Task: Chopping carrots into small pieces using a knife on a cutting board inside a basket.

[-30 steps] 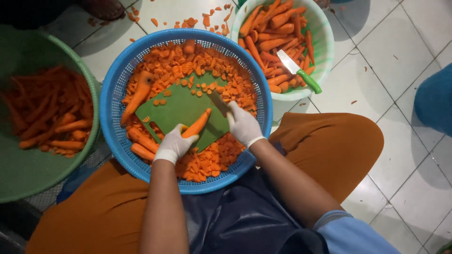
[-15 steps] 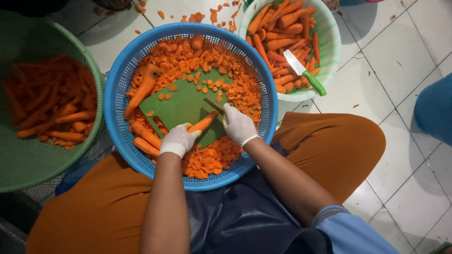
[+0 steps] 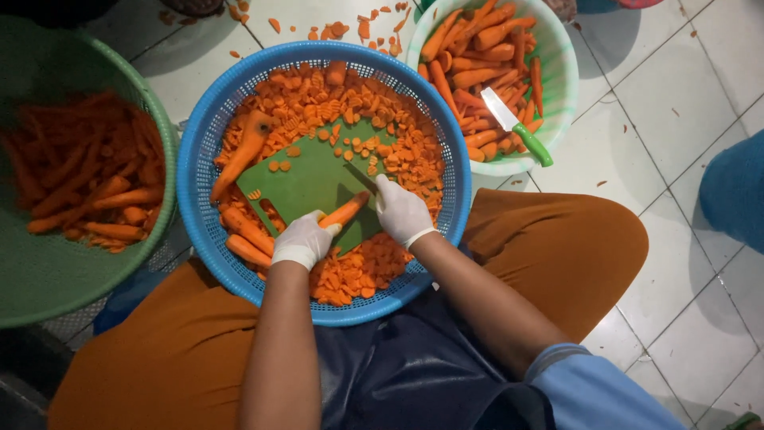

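Observation:
My left hand, in a white glove, holds a peeled carrot down on a green cutting board inside a blue basket. My right hand, also gloved, grips a knife whose blade sits at the carrot's far end. Crinkle-cut carrot slices lie heaped around the board. Whole carrots rest at the basket's left side.
A green basket with peeled carrots stands at the left. At the upper right, a pale green bowl holds more carrots and a green-handled knife. Carrot scraps dot the white tiled floor. A blue-clad person is at the right edge.
The carrot under my left hand has become shorter as the knife works along it. Both hands have stayed over the board's near edge.

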